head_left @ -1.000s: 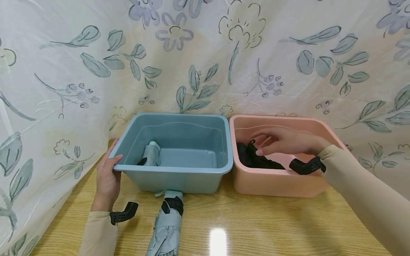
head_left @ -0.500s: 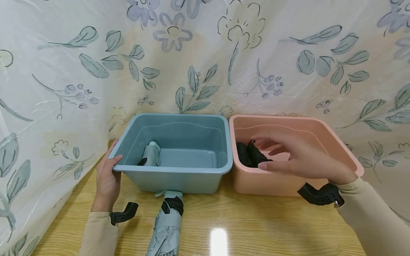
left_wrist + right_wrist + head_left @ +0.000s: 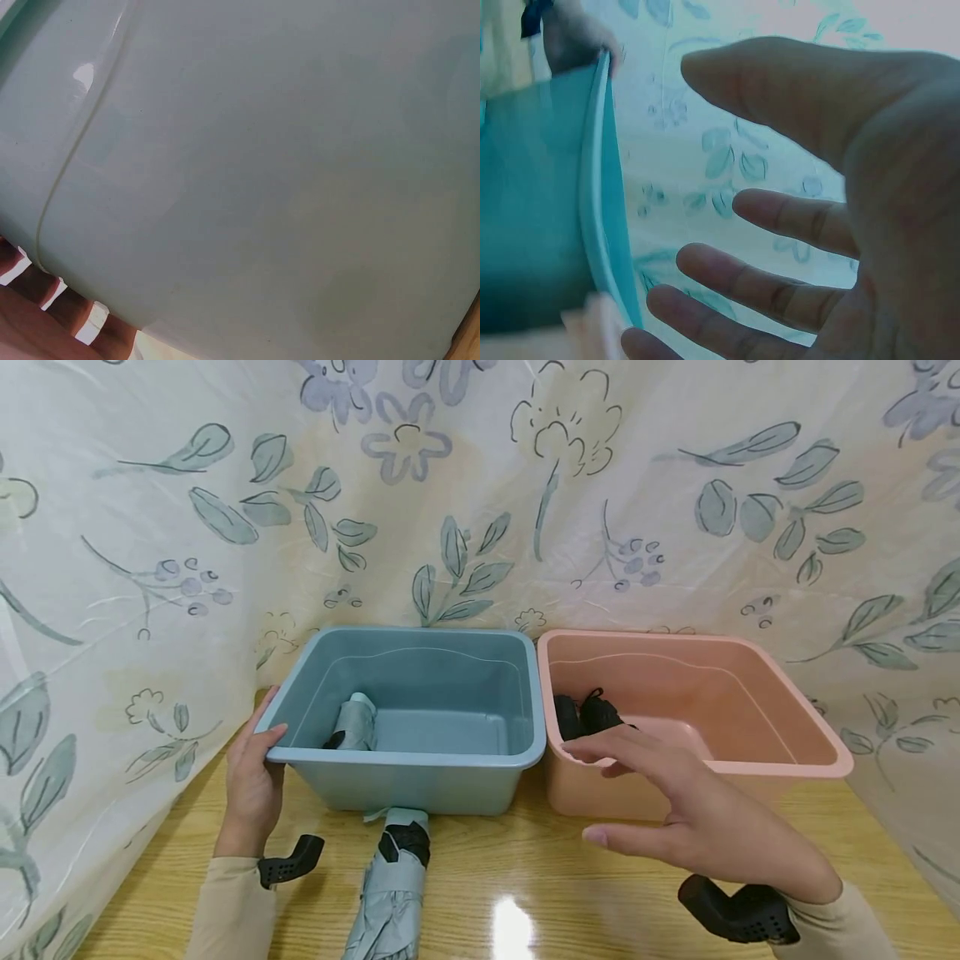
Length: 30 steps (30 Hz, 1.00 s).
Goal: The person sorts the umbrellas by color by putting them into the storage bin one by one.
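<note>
My left hand [image 3: 253, 781] grips the left rim of a blue plastic bin [image 3: 405, 785], thumb over the edge. In the left wrist view, the bin's wall [image 3: 247, 187] fills most of the frame, with fingers [image 3: 75, 304] at lower left. A folded grey-blue umbrella [image 3: 356, 722] lies inside at the left. My right hand [image 3: 697, 818] is held before the pink bin [image 3: 675, 681], fingers spread and holding nothing. It overlaps that bin's front rim in the head view. Two black bundles [image 3: 598, 714], one with a small loop, lie in the pink bin, partly hidden by the front wall.
Another folded grey-blue umbrella [image 3: 393, 885] with a black band lies on the wooden table [image 3: 570, 893], in front of the blue bin. The two bins stand side by side against a floral curtain [image 3: 480, 485], which also runs along the left.
My right hand has come out of the pink bin toward the front of the table, and its fingers have spread. The left hand and both bins have stayed in place.
</note>
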### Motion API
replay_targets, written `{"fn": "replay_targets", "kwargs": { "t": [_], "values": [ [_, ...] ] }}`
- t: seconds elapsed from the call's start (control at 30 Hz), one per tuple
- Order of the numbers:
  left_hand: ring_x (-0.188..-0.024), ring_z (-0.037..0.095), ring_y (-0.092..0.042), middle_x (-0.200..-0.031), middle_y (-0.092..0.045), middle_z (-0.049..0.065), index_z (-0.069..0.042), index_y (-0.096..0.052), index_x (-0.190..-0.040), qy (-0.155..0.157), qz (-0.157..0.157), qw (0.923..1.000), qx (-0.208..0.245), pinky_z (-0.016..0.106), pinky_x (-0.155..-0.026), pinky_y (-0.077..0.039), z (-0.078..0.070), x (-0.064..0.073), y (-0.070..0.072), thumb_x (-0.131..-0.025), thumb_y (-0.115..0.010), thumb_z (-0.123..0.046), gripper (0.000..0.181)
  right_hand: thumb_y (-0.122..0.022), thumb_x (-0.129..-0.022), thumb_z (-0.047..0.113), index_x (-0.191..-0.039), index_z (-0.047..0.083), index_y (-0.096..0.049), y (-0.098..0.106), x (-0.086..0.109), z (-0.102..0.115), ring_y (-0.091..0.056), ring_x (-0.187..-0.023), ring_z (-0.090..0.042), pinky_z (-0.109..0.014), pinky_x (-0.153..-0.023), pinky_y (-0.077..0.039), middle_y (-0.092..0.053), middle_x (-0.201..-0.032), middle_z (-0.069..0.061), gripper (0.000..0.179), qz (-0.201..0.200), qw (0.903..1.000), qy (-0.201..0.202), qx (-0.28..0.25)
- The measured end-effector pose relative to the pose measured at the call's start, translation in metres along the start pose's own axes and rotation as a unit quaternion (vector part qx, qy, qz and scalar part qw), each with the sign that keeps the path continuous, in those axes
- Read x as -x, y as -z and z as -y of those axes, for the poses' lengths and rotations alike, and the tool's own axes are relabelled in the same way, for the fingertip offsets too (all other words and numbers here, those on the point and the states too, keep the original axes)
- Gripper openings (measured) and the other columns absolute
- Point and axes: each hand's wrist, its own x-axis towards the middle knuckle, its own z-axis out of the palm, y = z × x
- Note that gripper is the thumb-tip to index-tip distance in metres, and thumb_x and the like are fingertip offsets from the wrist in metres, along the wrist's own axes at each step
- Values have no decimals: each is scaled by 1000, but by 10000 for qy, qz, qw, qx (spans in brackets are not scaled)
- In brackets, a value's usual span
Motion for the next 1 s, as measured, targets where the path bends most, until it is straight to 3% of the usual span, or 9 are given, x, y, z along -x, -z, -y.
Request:
{"fn": "replay_targets", "kwargs": {
  "t": [0.17, 0.33, 0.47, 0.6, 0.7, 0.8, 1.0],
  "values": [
    [-146, 25, -24, -164, -26, 3, -19, -34, -160, 39, 7, 10000, 9, 29, -113, -26, 0, 1, 1, -107, -40, -15, 53, -76, -92, 34, -148, 35, -47, -25, 3, 10, -55, -121, -10, -32, -93, -51, -49, -147, 11, 64, 258, 9966, -332, -706],
    [-146, 25, -25, -164, -27, 4, -19, -34, -160, 34, -6, 10000, 13, 29, -113, -26, 0, 2, 0, -107, -40, -15, 53, -73, -94, 36, -149, 34, -46, -57, -2, 8, -54, -121, -12, -32, -96, -50, -52, -142, 11, 62, 509, 9883, -238, -1420],
    [-146, 25, -25, -163, -29, 4, -20, -35, -160, 28, -41, 10000, -29, 32, -115, -24, 0, 2, 0, -107, -40, -15, 53, -74, -95, 34, -147, 33, -47, -88, -7, 0, -56, -117, -13, -34, -94, -51, -56, -133, 9, 59, 708, 9757, -297, -2055],
    [-146, 26, -25, -163, -29, 4, -20, -36, -160, 7, -39, 10000, -26, 33, -115, -24, 0, 2, -1, -107, -40, -15, 53, -75, -93, 35, -145, 34, -49, -114, -16, -9, -58, -114, -14, -36, -93, -52, -57, -131, 6, 59, 970, 9604, -697, -2518],
    [-145, 26, -26, -162, -29, 4, -20, -36, -159, 27, -37, 10000, -9, 32, -114, -25, 0, 1, -1, -107, -40, -15, 53, -76, -93, 34, -145, 34, -49, -130, -22, -13, -58, -115, -19, -38, -93, -52, -57, -132, 4, 59, 1131, 9501, -923, -2758],
    [-145, 27, -26, -162, -29, 4, -21, -36, -159, 55, -28, 10000, -48, 33, -114, -25, 0, 1, 0, -107, -40, -16, 53, -77, -92, 33, -146, 34, -50, -145, -28, -15, -59, -115, -23, -39, -92, -52, -57, -130, 2, 60, 1132, 9460, -1017, -2862],
    [-145, 27, -27, -162, -30, 4, -22, -36, -159, 42, -33, 9999, -98, 34, -115, -25, -1, 1, 1, -107, -40, -16, 53, -79, -90, 35, -147, 29, -53, -174, -44, -13, -57, -113, -24, -35, -88, -52, -57, -128, -5, 63, 845, 9471, -1182, -2862]
  ]
}}
